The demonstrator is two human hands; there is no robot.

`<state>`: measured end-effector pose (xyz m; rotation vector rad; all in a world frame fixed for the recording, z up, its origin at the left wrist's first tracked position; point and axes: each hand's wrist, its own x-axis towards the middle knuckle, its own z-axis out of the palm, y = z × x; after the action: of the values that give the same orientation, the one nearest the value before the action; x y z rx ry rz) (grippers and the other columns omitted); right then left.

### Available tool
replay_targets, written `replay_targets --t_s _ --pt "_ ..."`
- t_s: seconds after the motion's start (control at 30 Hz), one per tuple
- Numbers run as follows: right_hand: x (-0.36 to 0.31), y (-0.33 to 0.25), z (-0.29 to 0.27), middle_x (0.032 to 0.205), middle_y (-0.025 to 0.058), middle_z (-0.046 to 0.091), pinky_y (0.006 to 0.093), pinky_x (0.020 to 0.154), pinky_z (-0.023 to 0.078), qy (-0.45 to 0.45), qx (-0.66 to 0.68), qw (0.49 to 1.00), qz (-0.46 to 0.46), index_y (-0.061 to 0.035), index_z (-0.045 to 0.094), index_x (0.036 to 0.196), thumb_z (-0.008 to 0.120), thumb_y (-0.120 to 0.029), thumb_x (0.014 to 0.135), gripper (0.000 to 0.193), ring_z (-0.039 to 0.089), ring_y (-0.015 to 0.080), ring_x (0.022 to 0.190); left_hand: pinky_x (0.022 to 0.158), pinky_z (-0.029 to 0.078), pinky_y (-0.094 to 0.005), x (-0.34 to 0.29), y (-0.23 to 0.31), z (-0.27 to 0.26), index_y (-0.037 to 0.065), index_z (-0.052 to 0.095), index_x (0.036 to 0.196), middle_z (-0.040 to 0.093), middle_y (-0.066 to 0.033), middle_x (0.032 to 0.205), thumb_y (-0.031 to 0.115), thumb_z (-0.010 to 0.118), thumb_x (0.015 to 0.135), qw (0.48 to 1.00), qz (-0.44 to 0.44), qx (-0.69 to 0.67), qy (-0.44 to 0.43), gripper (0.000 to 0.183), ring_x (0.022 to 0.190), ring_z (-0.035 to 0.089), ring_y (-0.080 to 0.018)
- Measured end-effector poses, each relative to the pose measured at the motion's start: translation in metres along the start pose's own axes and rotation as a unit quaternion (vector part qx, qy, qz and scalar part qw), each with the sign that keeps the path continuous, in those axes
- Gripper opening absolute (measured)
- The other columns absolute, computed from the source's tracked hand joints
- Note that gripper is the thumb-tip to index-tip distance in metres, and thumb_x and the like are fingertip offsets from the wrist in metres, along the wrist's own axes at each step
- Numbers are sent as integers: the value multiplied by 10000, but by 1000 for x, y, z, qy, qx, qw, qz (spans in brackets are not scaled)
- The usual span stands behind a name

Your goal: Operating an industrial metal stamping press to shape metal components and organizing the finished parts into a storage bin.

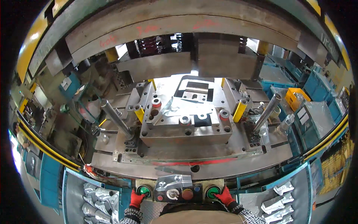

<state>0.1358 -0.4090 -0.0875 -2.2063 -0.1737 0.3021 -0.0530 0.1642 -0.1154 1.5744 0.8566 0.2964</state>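
My left hand (pixel 137 199), in a red glove, reaches onto the left green push button (pixel 143 191) of a control panel (pixel 199 185). On the panel's other side, my red-gloved right hand (pixel 225 197) touches the right green button (pixel 213 192). Both hands have fingers stretched out and grasp nothing. Between them, a bent silver sheet-metal part (pixel 174 182) rests on the panel, above a red button (pixel 187 194). Farther off, a shiny formed metal part (pixel 186 107) lies on the lower die (pixel 179 141) of a press. The raised upper die (pixel 227 56) hangs above it, with a gap between.
Steel guide posts (pixel 116 118) and yellow posts (pixel 239 111) flank the die. Blue-edged bins hold several formed metal parts at lower left (pixel 102 186) and lower right (pixel 309 186). A yellow crate (pixel 297 98) stands among blue containers at right. Yellow-black rails curve along both sides.
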Motion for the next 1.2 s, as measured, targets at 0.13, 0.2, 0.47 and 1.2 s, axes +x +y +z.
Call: replay_targets --t_s 0.13,0.2,0.47,1.2 --pt "-4 -21 -9 1401 278 546 474 1096 441 -19 50 998 25 50 367 1474 925 -393 705 1049 525 422 1322 1073 500 -397 -12 5 3 -87 302 1533 541 -201 1443 19 925 612 1000 -11 -29 4 1117 1301 563 -297" --pt "-3 -20 -13 1444 313 492 464 1151 383 -47 35 997 47 104 312 1498 919 -406 705 1122 469 428 1369 1062 513 -406 -16 7 6 -52 343 1517 583 -173 1394 -25 844 699 1000 15 -18 -3 960 1257 597 -285" --pt "-1 -36 -22 1447 315 489 465 1159 374 -79 63 995 -13 133 299 1491 888 -387 749 1081 466 431 1371 1022 530 -391 -10 1 -10 -30 407 1480 626 -158 1339 -10 885 646 999 21 48 10 961 1189 638 -270" --pt "16 22 -14 1421 240 564 457 1096 459 -104 64 984 -130 45 404 1468 876 -410 799 937 556 362 1325 922 539 -424 21 289 89 23 696 1168 731 -160 1054 277 816 821 907 265 294 -144 446 1010 700 -321"
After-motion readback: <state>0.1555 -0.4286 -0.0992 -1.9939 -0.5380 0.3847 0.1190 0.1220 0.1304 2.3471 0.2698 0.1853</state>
